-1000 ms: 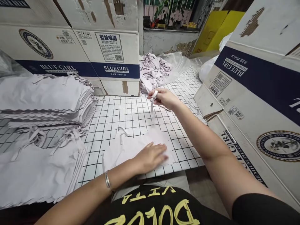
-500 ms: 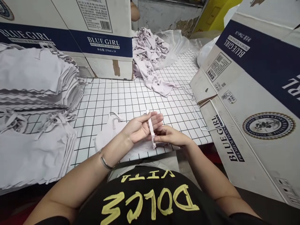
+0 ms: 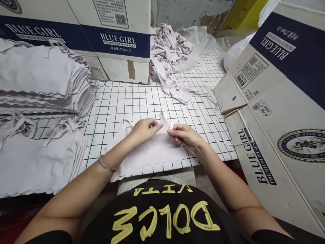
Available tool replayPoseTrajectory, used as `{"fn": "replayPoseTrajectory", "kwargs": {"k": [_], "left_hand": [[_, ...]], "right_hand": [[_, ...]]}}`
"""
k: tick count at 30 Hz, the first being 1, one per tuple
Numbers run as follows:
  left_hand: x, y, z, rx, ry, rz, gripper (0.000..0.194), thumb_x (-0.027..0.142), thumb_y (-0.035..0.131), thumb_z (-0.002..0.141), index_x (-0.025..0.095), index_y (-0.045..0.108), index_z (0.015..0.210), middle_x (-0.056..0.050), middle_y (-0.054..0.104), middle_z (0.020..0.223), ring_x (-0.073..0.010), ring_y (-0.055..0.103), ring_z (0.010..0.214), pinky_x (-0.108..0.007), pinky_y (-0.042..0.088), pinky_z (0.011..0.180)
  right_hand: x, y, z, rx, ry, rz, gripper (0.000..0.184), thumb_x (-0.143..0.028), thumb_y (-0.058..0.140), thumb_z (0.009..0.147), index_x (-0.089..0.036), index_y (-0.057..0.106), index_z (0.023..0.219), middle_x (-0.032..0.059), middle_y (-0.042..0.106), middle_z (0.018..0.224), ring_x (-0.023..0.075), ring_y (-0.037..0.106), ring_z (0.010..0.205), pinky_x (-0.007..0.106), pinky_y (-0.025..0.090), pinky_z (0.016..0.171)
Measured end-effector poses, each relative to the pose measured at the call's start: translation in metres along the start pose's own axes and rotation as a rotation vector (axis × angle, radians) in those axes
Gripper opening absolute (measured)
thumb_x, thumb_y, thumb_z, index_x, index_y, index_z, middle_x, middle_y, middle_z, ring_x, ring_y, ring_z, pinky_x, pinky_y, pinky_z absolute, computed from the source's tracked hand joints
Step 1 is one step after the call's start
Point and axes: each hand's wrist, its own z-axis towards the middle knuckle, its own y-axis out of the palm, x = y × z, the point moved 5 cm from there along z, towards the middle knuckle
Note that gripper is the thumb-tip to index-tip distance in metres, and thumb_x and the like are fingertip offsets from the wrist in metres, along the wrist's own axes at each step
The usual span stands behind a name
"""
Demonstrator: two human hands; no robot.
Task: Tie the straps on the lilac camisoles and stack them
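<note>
A pale lilac strappy camisole top (image 3: 154,152) lies flat near the front edge of the table, its hem facing me. My right hand (image 3: 186,136) pinches one of its thin shoulder straps (image 3: 170,126) between thumb and fingers at the top right corner. Just left of that strap, my left hand (image 3: 146,130) hovers over the upper part of the top, fingers bent, with a gap between thumb and forefinger and nothing visible in it. The other strap (image 3: 127,122) loops up at the top left, partly behind my left hand.
Stacks of similar tops (image 3: 43,159) lie at the left. A crumpled heap of lilac garments (image 3: 171,47) sits at the back beside a clear plastic bag (image 3: 200,42). One cardboard carton (image 3: 122,62) stands behind the stacks, another carton (image 3: 269,88) at the right.
My right hand has come back from the far side with the strap. The strap lay across my left palm half a second ago; now that hand is turned over, left of the strap.
</note>
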Motion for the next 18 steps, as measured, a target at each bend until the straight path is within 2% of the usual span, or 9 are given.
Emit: {"fn": "replayPoseTrajectory", "kwargs": {"k": [2,3,5,8,10,12,15,18], "left_hand": [[-0.009,-0.003,-0.01,0.106,0.093,0.428,0.026,0.043,0.066,0.081,0.017,0.065,0.088,-0.01,0.063,0.101,-0.0321,0.05,0.106,-0.052,0.031,0.096],[-0.014,-0.002,-0.015,0.13,0.117,0.557,0.025,0.041,0.066,0.081,0.018,0.065,0.091,-0.009,0.063,0.102,-0.0324,0.049,0.107,-0.052,0.028,0.095],[-0.019,0.004,-0.021,0.136,0.137,0.674,0.021,0.037,0.064,0.084,0.019,0.064,0.094,-0.009,0.063,0.101,-0.0306,0.048,0.104,-0.05,0.027,0.092],[-0.019,0.012,-0.023,0.113,0.149,0.68,0.013,0.031,0.063,0.085,0.019,0.063,0.089,-0.007,0.064,0.096,-0.0277,0.048,0.099,-0.044,0.026,0.088],[-0.018,0.014,-0.022,0.103,0.143,0.629,0.011,0.03,0.064,0.084,0.02,0.065,0.084,-0.005,0.066,0.093,-0.0264,0.048,0.098,-0.043,0.025,0.087],[-0.018,0.014,-0.021,0.107,0.129,0.56,0.013,0.033,0.064,0.085,0.021,0.067,0.081,-0.003,0.068,0.091,-0.0254,0.049,0.096,-0.043,0.023,0.087],[-0.019,0.014,-0.021,0.125,0.128,0.491,0.017,0.036,0.063,0.085,0.021,0.069,0.079,-0.003,0.069,0.09,-0.0248,0.05,0.096,-0.044,0.022,0.087],[-0.019,0.015,-0.022,0.13,0.132,0.46,0.017,0.034,0.062,0.085,0.02,0.069,0.078,-0.004,0.07,0.09,-0.0247,0.05,0.096,-0.044,0.023,0.088]], "right_hand": [[-0.004,-0.012,0.005,0.082,-0.005,0.042,0.028,-0.031,0.083,0.064,-0.015,0.06,0.072,-0.0009,0.064,0.069,0.0034,0.047,0.048,0.015,0.029,0.039],[-0.005,-0.015,0.007,0.101,0.003,0.056,0.029,-0.031,0.083,0.064,-0.015,0.06,0.072,-0.0001,0.065,0.071,0.0037,0.048,0.05,0.015,0.03,0.04],[-0.006,-0.019,0.01,0.102,0.022,0.072,0.031,-0.031,0.084,0.063,-0.015,0.059,0.073,0.0009,0.066,0.075,0.0042,0.049,0.052,0.016,0.031,0.042],[-0.005,-0.018,0.013,0.072,0.002,0.029,0.033,-0.034,0.082,0.064,-0.016,0.057,0.075,-0.0007,0.062,0.073,0.0055,0.048,0.054,0.019,0.032,0.047],[-0.006,-0.015,0.015,0.065,-0.085,-0.094,0.03,-0.037,0.078,0.07,-0.018,0.056,0.077,-0.003,0.056,0.069,0.0073,0.046,0.056,0.022,0.034,0.051],[-0.009,-0.011,0.016,0.09,-0.247,-0.332,0.023,-0.036,0.071,0.076,-0.019,0.056,0.077,-0.0029,0.052,0.07,0.01,0.046,0.061,0.025,0.037,0.058],[-0.015,-0.001,0.015,0.12,-0.511,-0.766,0.013,-0.027,0.063,0.082,-0.019,0.055,0.076,0.0011,0.055,0.08,0.0153,0.049,0.076,0.03,0.039,0.071],[-0.013,0.009,0.016,0.069,-0.611,-1.054,0.007,-0.02,0.058,0.086,-0.02,0.055,0.079,0.0031,0.06,0.083,0.0189,0.05,0.085,0.035,0.036,0.082]]}}
